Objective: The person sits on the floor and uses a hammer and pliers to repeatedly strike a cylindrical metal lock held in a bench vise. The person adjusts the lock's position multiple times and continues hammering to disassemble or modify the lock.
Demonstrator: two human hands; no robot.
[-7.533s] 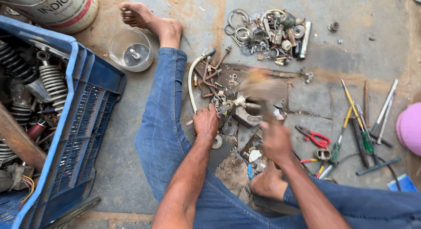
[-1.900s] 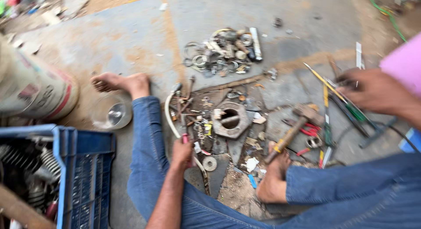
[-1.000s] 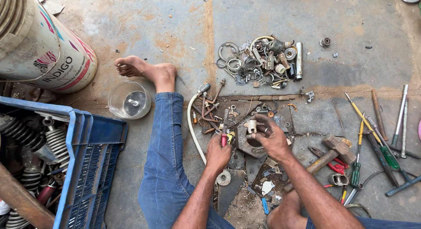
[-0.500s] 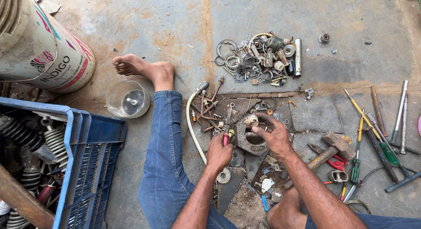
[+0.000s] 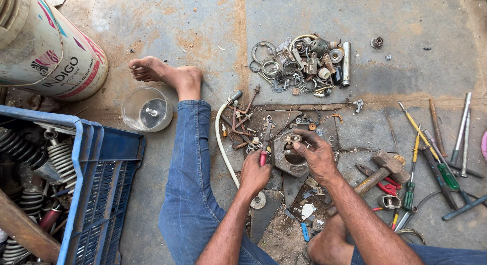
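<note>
I am gripping red-handled pliers in my left hand, my right hand pinching a small metal fitting over the metal block, seating it there.

Person is wearing blue denim jeans, the fabric creasing and folding along the leg, with the hem ending at the ankle. Both feet are showing bare: left foot with no shoe or sock, right foot likewise unshod. Forearms are showing bare, no sleeves reaching into view. Left hand and right hand are wearing no gloves; no rings or watch are showing.
</note>
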